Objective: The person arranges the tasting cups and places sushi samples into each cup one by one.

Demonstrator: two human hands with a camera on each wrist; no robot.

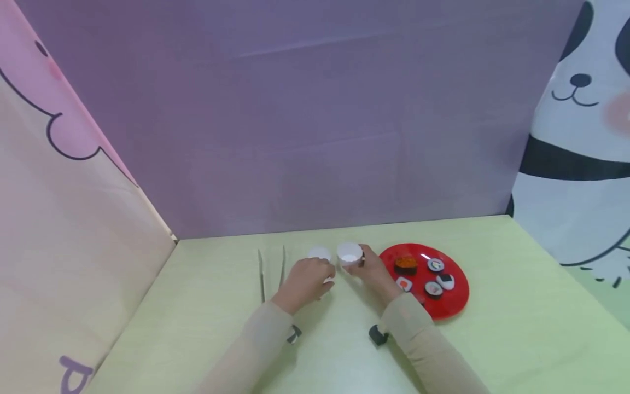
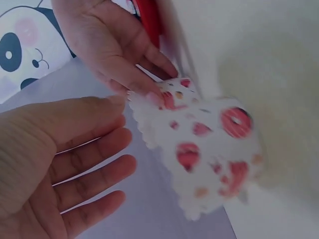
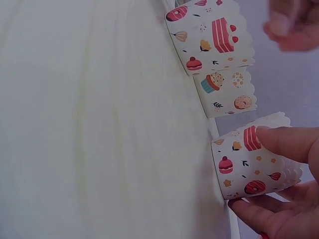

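Observation:
My right hand holds a white paper baking cup printed with cakes and doughnuts, thumb on one side and fingers on the other. The cup has a scalloped rim and stands upright on the table. Two similar paper cups stand to its left, a nearer one and a farther one. My left hand hovers beside the nearer cup, its fingers loosely extended and apart from it. From above, this hand partly covers that cup.
Right of the cups lies a red plate with several sushi pieces, among them an orange-topped one. Two slender metal prongs lie left of the cups, partly behind the left arm. A purple cloth wall rises behind the table.

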